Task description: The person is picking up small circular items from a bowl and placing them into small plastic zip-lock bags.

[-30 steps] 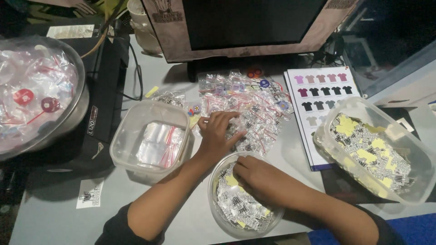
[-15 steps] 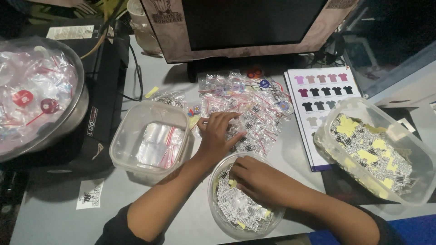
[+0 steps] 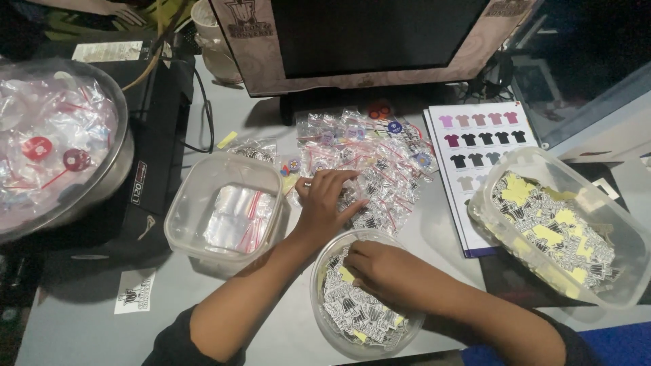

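**Hands in the stickers and the bags**

A pile of small clear zip bags point(image 3: 369, 159) with red seal lines lies on the grey table point(image 3: 88, 332) at the middle, just under the monitor point(image 3: 373, 41). At 3 o'clock of the pile lies a white chart point(image 3: 478, 146) printed with rows of little shirts in pink, black and grey. At 4 o'clock of the chart stands a clear rectangular tub point(image 3: 610, 210) of black-and-white stickers mixed with yellow slips. At 9 o'clock of the pile a second clear tub point(image 3: 186, 203) holds a flat stack of empty bags. At the far left a metal bowl point(image 3: 119, 163) is heaped with clear bags and two red discs. A white label point(image 3: 134, 293) with a black design lies on the table at 7 o'clock of the second tub.

The left hand point(image 3: 325, 203) lies flat on the pile's lower left edge, fingers spread, pressing the bags. The right hand point(image 3: 380, 268) is down inside a round tub point(image 3: 325, 325) of black-and-white stickers point(image 3: 352, 312), at 6 o'clock of the pile; its fingers curl into the stickers, and I cannot tell whether they pinch one.
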